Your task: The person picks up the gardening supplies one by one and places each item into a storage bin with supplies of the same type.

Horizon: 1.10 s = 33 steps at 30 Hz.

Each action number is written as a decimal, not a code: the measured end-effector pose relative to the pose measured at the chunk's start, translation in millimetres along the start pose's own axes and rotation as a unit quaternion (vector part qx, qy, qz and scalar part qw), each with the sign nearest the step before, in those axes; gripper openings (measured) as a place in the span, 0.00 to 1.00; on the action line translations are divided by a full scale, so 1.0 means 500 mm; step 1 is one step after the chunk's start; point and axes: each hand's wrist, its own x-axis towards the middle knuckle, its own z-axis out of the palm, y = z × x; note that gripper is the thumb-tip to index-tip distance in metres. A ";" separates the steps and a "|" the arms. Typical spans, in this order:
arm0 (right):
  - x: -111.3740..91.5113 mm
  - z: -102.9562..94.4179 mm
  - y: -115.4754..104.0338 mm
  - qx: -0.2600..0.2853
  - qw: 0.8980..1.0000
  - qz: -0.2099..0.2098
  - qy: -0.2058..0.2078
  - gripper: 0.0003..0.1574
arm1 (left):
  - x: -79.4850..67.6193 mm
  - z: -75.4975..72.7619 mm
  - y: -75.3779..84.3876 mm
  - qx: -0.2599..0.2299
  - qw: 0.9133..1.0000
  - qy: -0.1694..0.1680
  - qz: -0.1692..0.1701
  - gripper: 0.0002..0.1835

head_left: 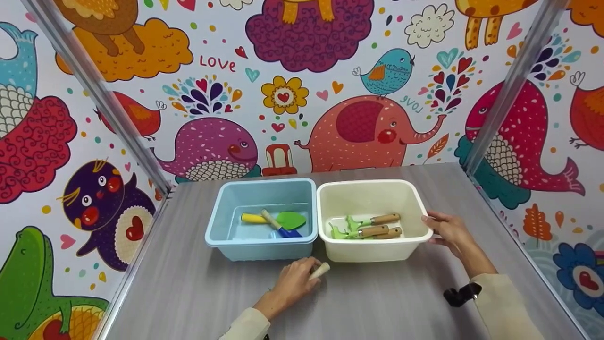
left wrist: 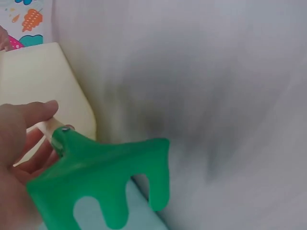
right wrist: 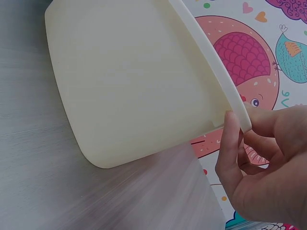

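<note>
My left hand (head_left: 296, 279) grips the pale handle of a small green hand rake (left wrist: 96, 167), in front of the two bins. The rake's broad tines show in the left wrist view; in the head view the hand hides its head and only the handle end (head_left: 320, 270) sticks out. With thumb and fingers my right hand (head_left: 450, 232) pinches the right rim of the cream bin (right wrist: 129, 86). Inside that bin lie several green garden tools (head_left: 365, 231) with brown wooden handles.
A light blue bin (head_left: 262, 242) stands against the cream bin's left side. It holds a green trowel (head_left: 291, 220), a yellow handle (head_left: 253, 218) and a blue tool (head_left: 288, 232) with a wooden handle. Patterned walls and metal posts (head_left: 514, 85) border the grey table (head_left: 377, 302).
</note>
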 end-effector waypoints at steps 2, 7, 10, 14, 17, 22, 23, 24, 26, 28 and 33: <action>-0.001 0.000 0.000 -0.001 1.000 0.000 0.001 0.45 | 0.003 -0.006 0.007 0.002 1.000 0.006 0.005 0.16; -0.002 -0.002 -0.001 -0.003 1.000 -0.001 -0.003 0.46 | 0.009 -0.018 0.021 0.004 1.000 0.006 0.016 0.15; -0.001 -0.003 -0.001 -0.002 1.000 -0.001 -0.003 0.45 | 0.012 -0.025 0.027 0.009 1.000 0.001 0.022 0.15; -0.002 -0.001 0.000 0.001 1.000 -0.004 -0.001 0.45 | 0.016 -0.033 0.031 0.026 0.999 0.001 0.033 0.15; -0.002 0.001 0.001 0.003 1.000 -0.005 -0.001 0.45 | 0.018 -0.041 0.032 0.036 0.998 0.006 0.044 0.15; -0.003 0.003 0.000 0.005 1.000 -0.008 -0.001 0.45 | 0.022 -0.055 0.034 0.041 0.998 0.008 0.057 0.15; -0.003 0.003 0.000 0.003 1.000 -0.008 -0.002 0.45 | 0.022 -0.059 0.035 0.041 0.998 0.006 0.057 0.15; -0.004 0.003 0.000 0.003 1.000 -0.008 -0.002 0.45 | 0.023 -0.063 0.035 0.041 0.998 0.003 0.057 0.15; -0.004 0.002 0.000 -0.001 1.000 -0.007 -0.004 0.45 | 0.023 -0.070 0.037 0.039 0.998 -0.004 0.055 0.15; -0.004 0.001 0.000 -0.004 1.000 -0.006 -0.004 0.45 | 0.023 -0.077 0.037 0.038 0.998 -0.009 0.054 0.15; -0.002 0.000 0.000 -0.009 1.000 -0.004 -0.007 0.45 | 0.030 -0.094 0.042 0.035 0.998 -0.013 0.049 0.14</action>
